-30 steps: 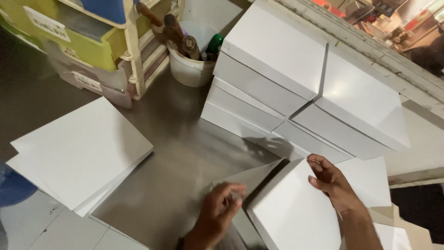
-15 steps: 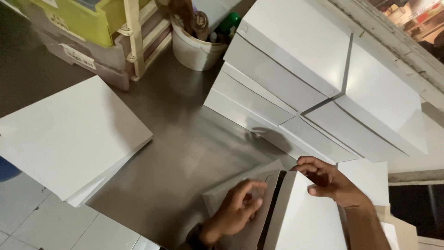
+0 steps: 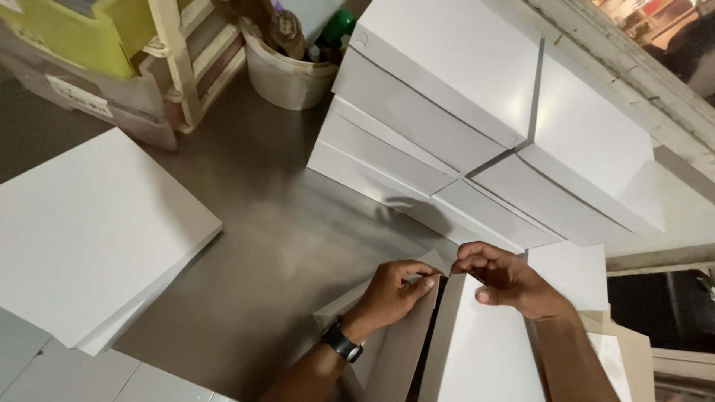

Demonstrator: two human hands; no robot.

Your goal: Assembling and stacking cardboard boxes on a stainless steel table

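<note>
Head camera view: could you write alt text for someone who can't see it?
Two bare hands, left hand and right hand, pinch the top edges of a white cardboard box being folded on a grey metal table, beside stacked white boxes.

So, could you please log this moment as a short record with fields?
surface: grey metal table
left hand: pinching the top corner of a white box panel
right hand: pinching the adjoining flap
behind hands: stacked white boxes
left side: pile of flat white sheets
far edge: tub of tools
wrist: black watch
</note>
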